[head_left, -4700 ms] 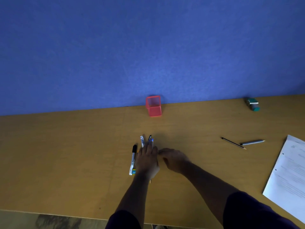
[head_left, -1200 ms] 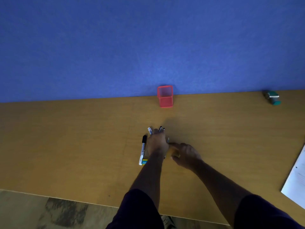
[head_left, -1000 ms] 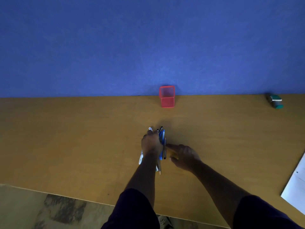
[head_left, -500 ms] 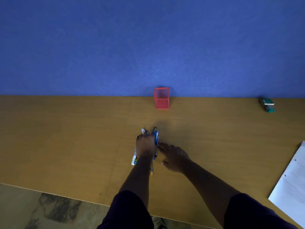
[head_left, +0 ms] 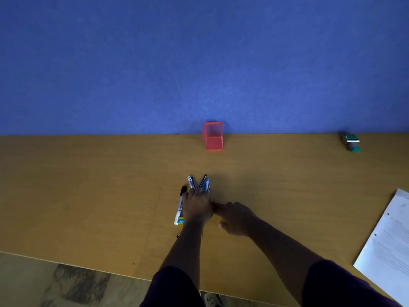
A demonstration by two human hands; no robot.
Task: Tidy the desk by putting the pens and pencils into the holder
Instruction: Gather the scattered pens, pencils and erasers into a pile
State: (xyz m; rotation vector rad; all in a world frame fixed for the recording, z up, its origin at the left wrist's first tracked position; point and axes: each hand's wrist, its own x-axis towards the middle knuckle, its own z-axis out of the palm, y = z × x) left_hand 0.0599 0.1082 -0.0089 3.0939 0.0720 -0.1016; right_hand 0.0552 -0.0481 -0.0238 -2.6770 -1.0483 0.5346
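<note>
Several pens lie bunched on the wooden desk under my left hand (head_left: 197, 207), which rests palm down on them with the fingers stretched out. A white marker with a black cap (head_left: 180, 207) lies along the hand's left edge. A second white marker (head_left: 191, 182) and blue pens (head_left: 205, 184) stick out past the fingertips. My right hand (head_left: 236, 218) lies on the desk just right of it, holding nothing, fingertips touching the left hand's side. The red mesh holder (head_left: 213, 138) stands upright at the back by the wall, apart from both hands.
A blue wall runs behind the desk (head_left: 88, 185). A green and grey stapler-like object (head_left: 350, 141) sits at the back right. White printed sheets (head_left: 389, 247) lie at the right edge. The desk's front edge and the floor show at the lower left.
My left hand, curled around the pen bundle half a second ago, now lies flatter over it. The black-capped marker shows again at its left. The view shifted slightly.
</note>
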